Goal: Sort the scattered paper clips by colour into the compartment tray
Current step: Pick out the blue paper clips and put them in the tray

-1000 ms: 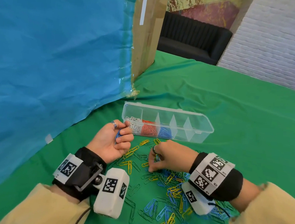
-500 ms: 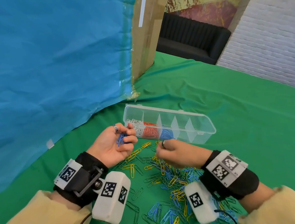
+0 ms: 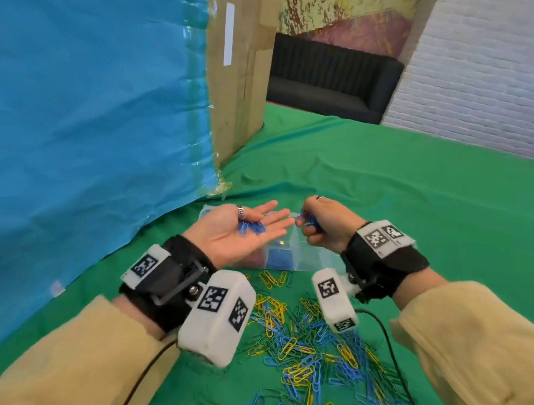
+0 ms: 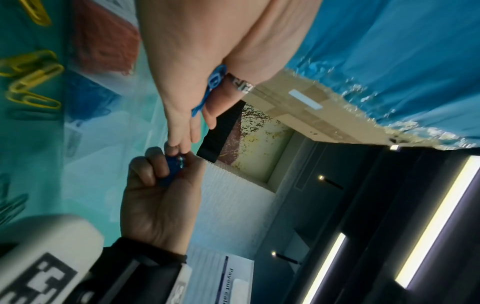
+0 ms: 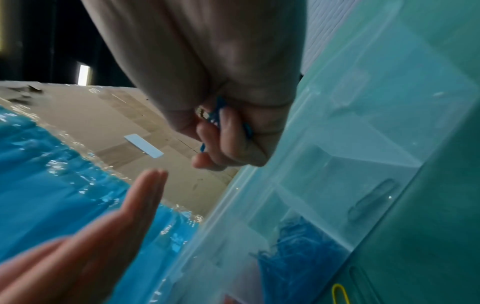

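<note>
My left hand lies palm up with straight fingers above the clear compartment tray, and a few blue paper clips rest on the palm. Just right of its fingertips, my right hand is curled round more blue clips; the right wrist view shows them pinched in its fingers. Below the hands, the tray holds red clips and blue clips in adjoining compartments. A mixed pile of blue, yellow and green clips lies on the green cloth nearer to me.
A blue sheet over a cardboard box rises close on the left of the tray. Green cloth spreads to the right and behind. A black cable runs from my right wrist over the pile.
Both hands rose from the pile to above the tray. My left hand uncurled into a flat open palm holding blue clips. My right hand came up gripping blue clips.
</note>
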